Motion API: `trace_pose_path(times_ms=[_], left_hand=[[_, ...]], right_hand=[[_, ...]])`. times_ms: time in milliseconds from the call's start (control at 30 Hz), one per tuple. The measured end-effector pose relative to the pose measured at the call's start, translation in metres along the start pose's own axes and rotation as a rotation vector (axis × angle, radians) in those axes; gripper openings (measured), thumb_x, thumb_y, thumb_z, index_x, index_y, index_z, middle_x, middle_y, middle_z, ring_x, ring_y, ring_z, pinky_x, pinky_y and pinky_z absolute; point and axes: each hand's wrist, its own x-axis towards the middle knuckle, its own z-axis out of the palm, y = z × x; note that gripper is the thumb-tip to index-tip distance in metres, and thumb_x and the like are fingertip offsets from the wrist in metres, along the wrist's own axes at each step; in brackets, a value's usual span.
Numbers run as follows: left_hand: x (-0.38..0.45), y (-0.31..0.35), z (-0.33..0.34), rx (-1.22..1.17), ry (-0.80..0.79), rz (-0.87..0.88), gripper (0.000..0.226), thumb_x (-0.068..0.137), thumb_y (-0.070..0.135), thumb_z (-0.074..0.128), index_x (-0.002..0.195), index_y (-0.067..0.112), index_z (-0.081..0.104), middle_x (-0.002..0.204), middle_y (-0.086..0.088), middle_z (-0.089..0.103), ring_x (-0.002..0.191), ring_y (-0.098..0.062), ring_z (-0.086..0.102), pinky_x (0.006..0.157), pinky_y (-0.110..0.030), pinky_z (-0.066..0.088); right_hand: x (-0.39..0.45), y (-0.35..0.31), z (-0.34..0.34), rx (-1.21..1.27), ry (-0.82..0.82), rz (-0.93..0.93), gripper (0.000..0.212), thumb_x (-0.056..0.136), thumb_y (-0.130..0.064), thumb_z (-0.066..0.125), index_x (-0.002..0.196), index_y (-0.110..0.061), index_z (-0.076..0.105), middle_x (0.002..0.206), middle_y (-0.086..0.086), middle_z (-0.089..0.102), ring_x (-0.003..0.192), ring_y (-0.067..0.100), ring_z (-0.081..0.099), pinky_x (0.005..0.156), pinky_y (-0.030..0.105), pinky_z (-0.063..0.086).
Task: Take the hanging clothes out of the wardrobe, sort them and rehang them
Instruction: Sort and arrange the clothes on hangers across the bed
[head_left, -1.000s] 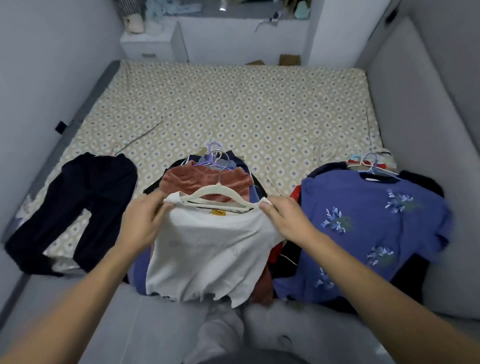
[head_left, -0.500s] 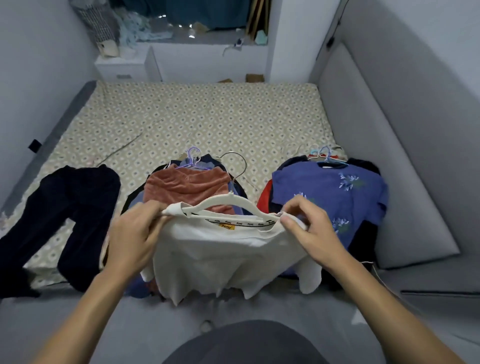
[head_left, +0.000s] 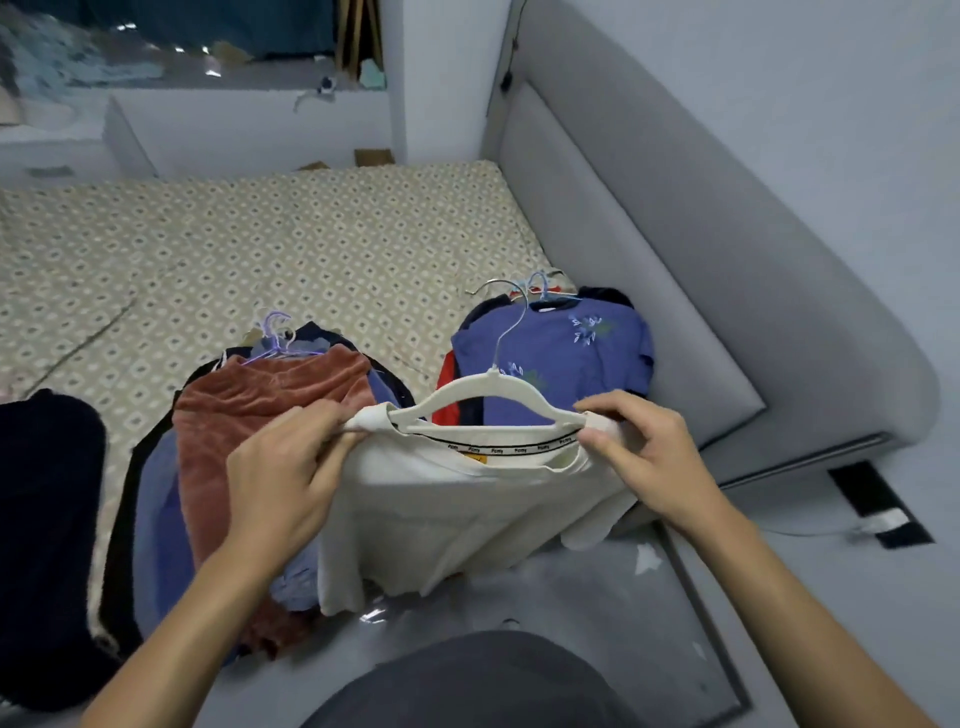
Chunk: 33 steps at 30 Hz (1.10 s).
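Note:
A white T-shirt (head_left: 447, 514) hangs on a cream hanger (head_left: 483, 397) in front of me, lifted above the bed. My left hand (head_left: 283, 467) pinches the shirt's left shoulder at the hanger's end. My right hand (head_left: 644, 452) pinches the right shoulder at the other end. Behind the shirt lies a pile topped by a rust velvet garment (head_left: 260, 415) on purple hangers. To the right lies a second pile topped by a blue flowered T-shirt (head_left: 566, 348) on hangers. Dark trousers (head_left: 47, 519) lie at the far left.
The bed has a patterned beige sheet (head_left: 270, 249). A grey padded headboard (head_left: 701, 291) runs along the right. A white cabinet (head_left: 57, 150) and a cluttered ledge stand beyond the bed. My dark-clad knee (head_left: 467, 680) shows at the bottom.
Both hands have lifted the white shirt on its hanger off the middle pile and carried it right. My view has turned right toward the headboard.

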Motion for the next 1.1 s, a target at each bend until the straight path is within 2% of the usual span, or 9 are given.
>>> trace_pose_path(times_ms=[133,300,467,633,700,767,833,933,1100], left_hand=[[0.022,0.025,0.018,-0.093,-0.021,0.03,0.022,0.097,0.042,0.055,0.093,0.025,0.069,0.082,0.009,0.068,0.076,-0.016,0.065,0.061,-0.041,0.049],[0.059,0.063,0.073,-0.218,-0.197,0.055,0.011,0.096,0.041,0.061,0.093,0.03,0.061,0.075,0.014,0.06,0.07,-0.011,0.057,0.06,-0.04,0.047],[0.119,0.09,0.162,-0.276,-0.337,0.049,0.011,0.102,0.044,0.056,0.101,0.034,0.058,0.084,0.016,0.064,0.081,-0.008,0.062,0.069,-0.04,0.051],[0.201,0.086,0.263,-0.225,-0.398,-0.007,0.016,0.103,0.035,0.06,0.095,0.038,0.047,0.078,0.017,0.058,0.076,-0.008,0.057,0.059,-0.034,0.041],[0.238,0.08,0.308,-0.173,-0.417,-0.033,0.014,0.104,0.034,0.059,0.096,0.034,0.047,0.079,0.016,0.057,0.076,-0.008,0.055,0.057,-0.034,0.036],[0.274,0.072,0.352,-0.11,-0.436,-0.074,0.011,0.104,0.033,0.058,0.098,0.028,0.049,0.083,0.013,0.057,0.079,-0.013,0.056,0.058,-0.036,0.038],[0.311,0.063,0.393,-0.052,-0.467,-0.102,0.011,0.104,0.028,0.058,0.099,0.021,0.051,0.087,0.009,0.056,0.085,-0.021,0.056,0.06,-0.039,0.037],[0.361,0.046,0.449,0.02,-0.521,-0.146,0.013,0.103,0.024,0.058,0.104,0.013,0.053,0.091,0.0,0.056,0.093,-0.032,0.057,0.062,-0.039,0.035],[0.424,0.002,0.531,0.12,-0.576,-0.281,0.01,0.103,0.024,0.054,0.102,0.015,0.049,0.094,-0.004,0.057,0.098,-0.035,0.056,0.063,-0.038,0.036]], right_hand=[[-0.014,0.011,-0.036,-0.08,0.113,0.019,0.006,0.096,-0.016,0.071,0.098,-0.016,0.076,0.096,-0.012,0.075,0.088,0.012,0.07,0.08,0.029,0.05],[-0.008,0.042,-0.085,-0.115,0.233,0.111,0.01,0.092,-0.012,0.074,0.095,-0.021,0.077,0.095,-0.017,0.076,0.086,0.006,0.071,0.081,0.024,0.051],[0.042,0.116,-0.134,-0.138,0.24,0.181,0.024,0.09,-0.006,0.078,0.094,-0.029,0.075,0.093,-0.021,0.075,0.086,0.002,0.07,0.082,0.02,0.05],[0.139,0.23,-0.155,-0.134,0.15,0.233,0.01,0.093,-0.014,0.077,0.096,-0.024,0.079,0.089,-0.013,0.075,0.083,0.012,0.07,0.078,0.031,0.052],[0.185,0.28,-0.156,-0.117,0.1,0.282,0.011,0.094,-0.019,0.076,0.093,-0.03,0.077,0.084,-0.014,0.073,0.078,0.012,0.067,0.075,0.035,0.051],[0.229,0.328,-0.155,-0.116,0.047,0.325,0.022,0.096,-0.024,0.075,0.085,-0.043,0.068,0.078,-0.021,0.068,0.074,0.006,0.062,0.071,0.033,0.048],[0.272,0.373,-0.148,-0.139,-0.003,0.332,0.022,0.096,-0.03,0.072,0.084,-0.044,0.062,0.076,-0.023,0.065,0.073,0.004,0.059,0.073,0.034,0.049],[0.334,0.434,-0.131,-0.164,-0.036,0.364,0.019,0.095,-0.036,0.069,0.08,-0.041,0.058,0.072,-0.016,0.062,0.073,0.011,0.056,0.071,0.035,0.046],[0.417,0.518,-0.087,-0.252,-0.078,0.448,0.02,0.099,-0.037,0.066,0.089,-0.02,0.066,0.08,0.005,0.068,0.078,0.033,0.061,0.067,0.043,0.051]])
